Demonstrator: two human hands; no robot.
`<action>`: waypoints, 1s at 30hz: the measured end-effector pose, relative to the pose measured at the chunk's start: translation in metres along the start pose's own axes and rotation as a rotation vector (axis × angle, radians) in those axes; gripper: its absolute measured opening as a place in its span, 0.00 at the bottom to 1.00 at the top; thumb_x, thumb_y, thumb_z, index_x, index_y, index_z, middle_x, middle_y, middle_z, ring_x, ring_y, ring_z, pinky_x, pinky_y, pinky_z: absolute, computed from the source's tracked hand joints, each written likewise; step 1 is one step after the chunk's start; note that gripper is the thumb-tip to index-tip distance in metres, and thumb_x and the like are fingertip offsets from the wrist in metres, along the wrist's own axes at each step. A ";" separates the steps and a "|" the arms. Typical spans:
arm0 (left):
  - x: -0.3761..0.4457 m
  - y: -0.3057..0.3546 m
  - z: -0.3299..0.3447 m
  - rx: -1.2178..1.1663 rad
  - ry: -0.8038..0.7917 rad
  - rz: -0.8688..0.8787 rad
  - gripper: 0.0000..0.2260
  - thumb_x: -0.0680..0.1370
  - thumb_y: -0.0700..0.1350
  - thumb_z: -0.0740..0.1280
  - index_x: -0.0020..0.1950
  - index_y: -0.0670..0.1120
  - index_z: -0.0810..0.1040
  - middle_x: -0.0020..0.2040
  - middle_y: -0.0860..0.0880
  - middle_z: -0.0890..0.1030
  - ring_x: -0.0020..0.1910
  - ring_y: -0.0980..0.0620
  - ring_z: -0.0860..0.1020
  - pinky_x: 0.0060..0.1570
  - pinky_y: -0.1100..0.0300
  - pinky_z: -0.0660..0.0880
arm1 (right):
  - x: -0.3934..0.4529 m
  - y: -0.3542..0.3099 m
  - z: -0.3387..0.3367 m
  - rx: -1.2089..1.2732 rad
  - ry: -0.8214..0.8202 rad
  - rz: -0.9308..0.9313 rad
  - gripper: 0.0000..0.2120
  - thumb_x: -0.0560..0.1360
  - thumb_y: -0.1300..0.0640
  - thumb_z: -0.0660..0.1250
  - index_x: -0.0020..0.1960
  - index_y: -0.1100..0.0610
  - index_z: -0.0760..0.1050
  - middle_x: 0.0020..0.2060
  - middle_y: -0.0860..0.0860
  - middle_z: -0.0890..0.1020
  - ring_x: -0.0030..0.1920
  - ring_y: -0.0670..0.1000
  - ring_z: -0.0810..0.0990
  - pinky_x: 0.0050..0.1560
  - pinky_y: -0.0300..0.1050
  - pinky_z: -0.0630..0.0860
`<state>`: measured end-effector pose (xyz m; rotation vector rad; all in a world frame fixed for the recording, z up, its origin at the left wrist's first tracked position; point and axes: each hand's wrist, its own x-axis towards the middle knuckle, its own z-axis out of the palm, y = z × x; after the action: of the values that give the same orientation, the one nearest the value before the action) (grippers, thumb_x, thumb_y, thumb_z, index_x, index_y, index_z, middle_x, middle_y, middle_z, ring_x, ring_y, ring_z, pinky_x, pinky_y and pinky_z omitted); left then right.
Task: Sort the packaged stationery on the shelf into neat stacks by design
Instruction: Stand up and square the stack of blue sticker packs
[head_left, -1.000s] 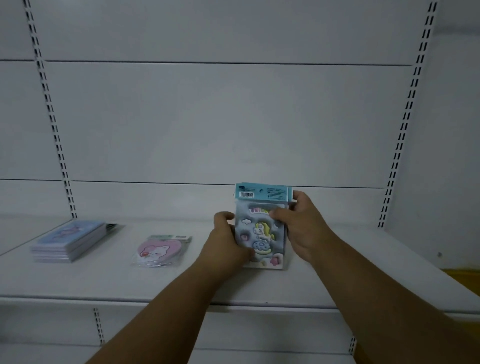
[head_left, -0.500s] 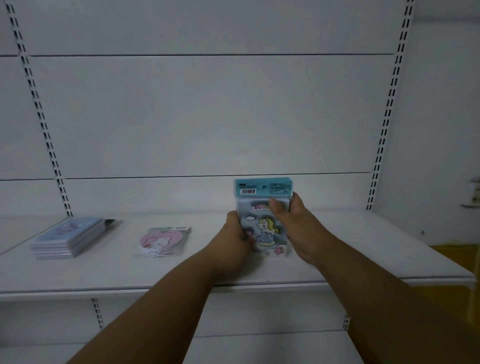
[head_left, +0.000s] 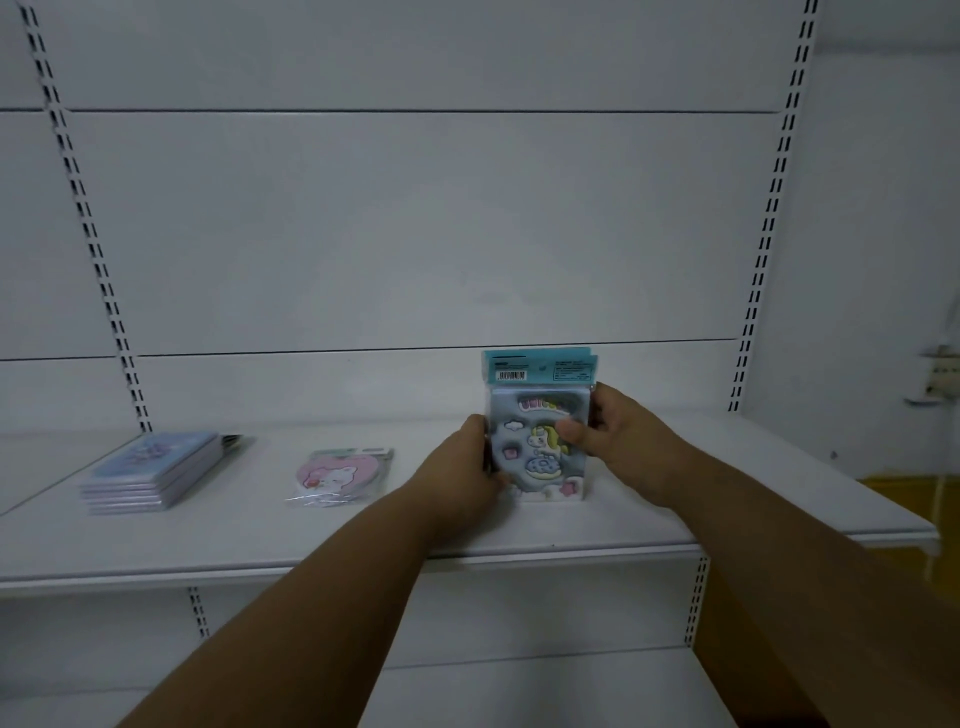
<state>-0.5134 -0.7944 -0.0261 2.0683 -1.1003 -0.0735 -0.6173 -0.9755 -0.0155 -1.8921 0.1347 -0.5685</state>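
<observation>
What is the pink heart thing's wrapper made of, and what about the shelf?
The pink heart pack seems wrapped in thin clear plastic: it crinkles and glints at its lower edge. The shelf looks like white painted metal, smooth and matte, though that's a guess.

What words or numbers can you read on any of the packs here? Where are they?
"UNICO…": puffy letters on the front of the unicorn pack; the end is blurred.
Barcode and small print on its teal header card: too small to read.
Blue stack: nothing readable.
Pink pack: nothing readable.
</observation>
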 end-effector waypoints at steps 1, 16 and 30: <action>-0.001 0.000 0.000 -0.011 -0.001 -0.008 0.19 0.75 0.42 0.70 0.64 0.47 0.70 0.61 0.49 0.80 0.55 0.50 0.79 0.53 0.59 0.76 | 0.000 0.000 0.001 0.006 0.012 -0.001 0.19 0.76 0.59 0.69 0.66 0.56 0.71 0.58 0.51 0.82 0.57 0.50 0.83 0.56 0.50 0.81; 0.004 -0.006 -0.016 0.001 0.160 -0.022 0.16 0.76 0.41 0.70 0.63 0.48 0.73 0.58 0.50 0.82 0.52 0.53 0.80 0.46 0.65 0.74 | 0.016 -0.016 0.015 0.116 0.128 -0.026 0.15 0.73 0.61 0.72 0.59 0.61 0.76 0.53 0.56 0.84 0.52 0.55 0.84 0.48 0.48 0.83; 0.001 -0.014 -0.002 0.058 0.074 0.043 0.12 0.78 0.38 0.65 0.60 0.45 0.78 0.59 0.47 0.83 0.55 0.49 0.80 0.51 0.64 0.72 | 0.012 0.005 0.016 0.155 0.117 0.036 0.16 0.72 0.60 0.73 0.58 0.59 0.77 0.52 0.56 0.85 0.52 0.55 0.85 0.52 0.54 0.82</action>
<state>-0.5021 -0.7896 -0.0333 2.0806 -1.1122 0.0565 -0.5989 -0.9686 -0.0207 -1.7038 0.1954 -0.6470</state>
